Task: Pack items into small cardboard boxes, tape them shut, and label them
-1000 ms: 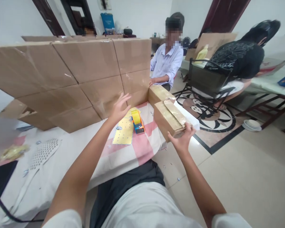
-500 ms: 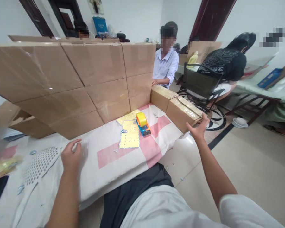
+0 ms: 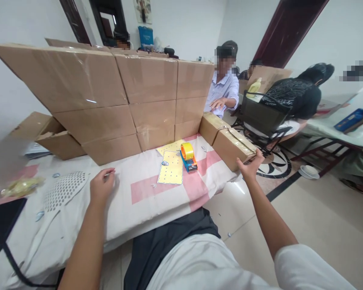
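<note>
My right hand (image 3: 250, 166) grips the near end of a taped cardboard box (image 3: 228, 151), thumb on its end face and fingers at the upper corner. That box lies end to end with another cardboard box (image 3: 212, 125) along the table's right edge. My left hand (image 3: 102, 185) hovers over or rests on the cloth with curled fingers; a small dark bit shows at the fingertips, too small to name. Between my hands lie a tape dispenser (image 3: 188, 161) with a yellow roll and two yellow dotted cards (image 3: 171, 171).
Stacked cardboard boxes (image 3: 151, 112) form a wall at the back. An open carton (image 3: 60, 139), a white fly swatter (image 3: 63, 191) and a dark flat device (image 3: 4, 225) are at left. A person in a light shirt (image 3: 225, 90) sits beyond the boxes; another sits on a chair (image 3: 261, 112).
My view has shifted left, so the scene sits further right. The light-shirted person's hand has risen above the far box. My right hand stays on the near box.
</note>
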Motion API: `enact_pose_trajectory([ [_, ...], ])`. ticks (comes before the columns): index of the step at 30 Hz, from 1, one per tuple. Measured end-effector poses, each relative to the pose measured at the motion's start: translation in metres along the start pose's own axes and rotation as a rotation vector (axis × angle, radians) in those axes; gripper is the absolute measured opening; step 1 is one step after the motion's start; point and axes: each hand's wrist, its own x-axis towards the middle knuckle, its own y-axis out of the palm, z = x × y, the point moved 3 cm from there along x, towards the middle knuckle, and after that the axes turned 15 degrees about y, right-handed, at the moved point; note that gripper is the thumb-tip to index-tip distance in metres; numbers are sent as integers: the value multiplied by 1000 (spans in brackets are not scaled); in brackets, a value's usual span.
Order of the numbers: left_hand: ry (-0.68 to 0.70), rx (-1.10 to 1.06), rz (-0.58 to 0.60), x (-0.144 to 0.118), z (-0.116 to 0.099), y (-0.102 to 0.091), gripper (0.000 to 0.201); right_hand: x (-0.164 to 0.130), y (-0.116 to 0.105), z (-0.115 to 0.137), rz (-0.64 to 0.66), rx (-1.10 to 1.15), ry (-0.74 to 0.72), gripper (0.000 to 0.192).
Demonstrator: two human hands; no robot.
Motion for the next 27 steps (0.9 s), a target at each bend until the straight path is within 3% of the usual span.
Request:
enact_pose_trajectory([
  [8, -17, -34, -28, 0, -7, -2, 35, 11, 64, 30, 110, 21, -18, 112],
  [19, -94, -64, -43, 2, -13, -4, 37, 41, 191, 72, 182, -32, 31, 138],
  [22, -106, -55, -31, 2, -12, -5, 38, 51, 213, 74, 235, -46, 25, 143],
  [27, -120, -53, -18, 0, -13, -3, 39, 57, 230, 71, 311, -84, 19, 148],
])
